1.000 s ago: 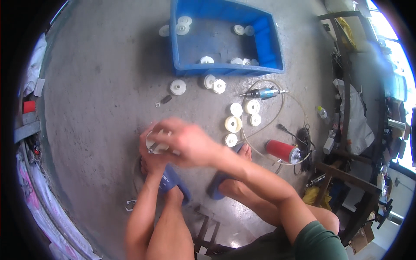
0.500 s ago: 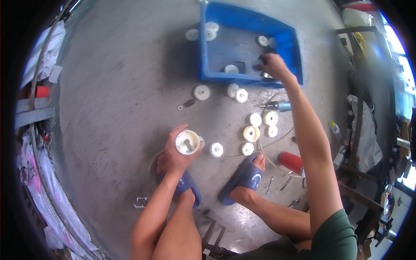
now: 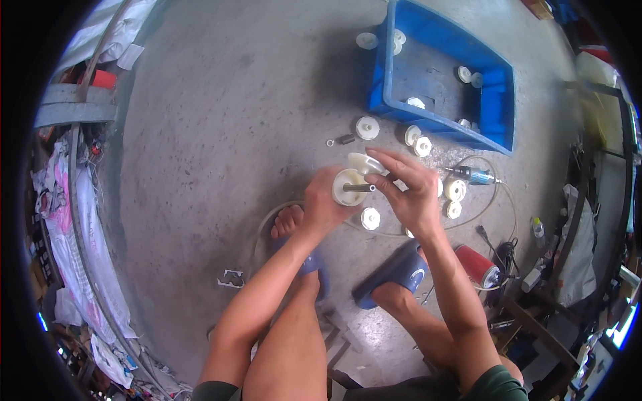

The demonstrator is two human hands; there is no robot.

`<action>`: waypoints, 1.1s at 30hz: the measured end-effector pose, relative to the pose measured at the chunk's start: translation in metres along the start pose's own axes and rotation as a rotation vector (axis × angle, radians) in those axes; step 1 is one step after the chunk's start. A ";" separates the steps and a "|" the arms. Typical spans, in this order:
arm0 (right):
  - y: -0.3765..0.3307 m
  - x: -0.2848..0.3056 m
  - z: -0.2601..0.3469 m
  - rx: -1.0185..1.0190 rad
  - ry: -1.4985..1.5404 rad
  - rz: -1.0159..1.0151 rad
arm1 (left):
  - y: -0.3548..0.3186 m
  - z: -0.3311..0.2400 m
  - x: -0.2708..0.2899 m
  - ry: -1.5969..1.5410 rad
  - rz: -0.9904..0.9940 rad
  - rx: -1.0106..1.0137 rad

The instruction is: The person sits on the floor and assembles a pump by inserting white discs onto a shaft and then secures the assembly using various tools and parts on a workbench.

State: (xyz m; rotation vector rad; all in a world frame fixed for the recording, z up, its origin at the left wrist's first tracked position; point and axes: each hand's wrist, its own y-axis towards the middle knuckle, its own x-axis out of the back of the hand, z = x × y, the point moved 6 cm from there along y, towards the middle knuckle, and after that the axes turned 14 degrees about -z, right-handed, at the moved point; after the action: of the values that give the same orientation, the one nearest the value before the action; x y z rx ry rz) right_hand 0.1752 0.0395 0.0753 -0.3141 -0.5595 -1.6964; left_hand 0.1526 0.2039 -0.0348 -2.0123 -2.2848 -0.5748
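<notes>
My left hand [image 3: 322, 204] is wrapped around a white round plastic cup-shaped part [image 3: 342, 182], its open side facing up. A grey metal rod [image 3: 359, 188] sticks out of the middle of that part. Between the thumb and fingers of my right hand [image 3: 416, 194] is a white plastic disc [image 3: 361, 162], tilted just above the cup's far rim. Whether the two parts touch, I cannot tell. Beyond my hands, a white disc with a central hub [image 3: 367, 127] lies on the floor beside a short dark cylinder [image 3: 346, 140] and a small ring [image 3: 330, 143].
A blue crate [image 3: 445, 128] with several white discs stands at the far right. Nearer are a blue air tool [image 3: 473, 176] on a hose, several white parts [image 3: 456, 190] and a red can [image 3: 476, 265]. White sacks [image 3: 93, 240] line the left side.
My right hand has come back from inside the crate with a white disc, up to the cup-shaped part in my left hand. The view has turned, shifting the crate rightward.
</notes>
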 end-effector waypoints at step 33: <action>-0.039 -0.034 0.030 0.544 -0.114 -0.216 | -0.024 0.057 0.008 0.249 0.093 0.146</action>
State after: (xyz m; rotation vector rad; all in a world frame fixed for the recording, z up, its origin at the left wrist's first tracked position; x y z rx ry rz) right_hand 0.1410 0.0886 0.0768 0.0455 -1.1414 -1.6613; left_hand 0.1396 0.2269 -0.0915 -1.8524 -2.0170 -0.5956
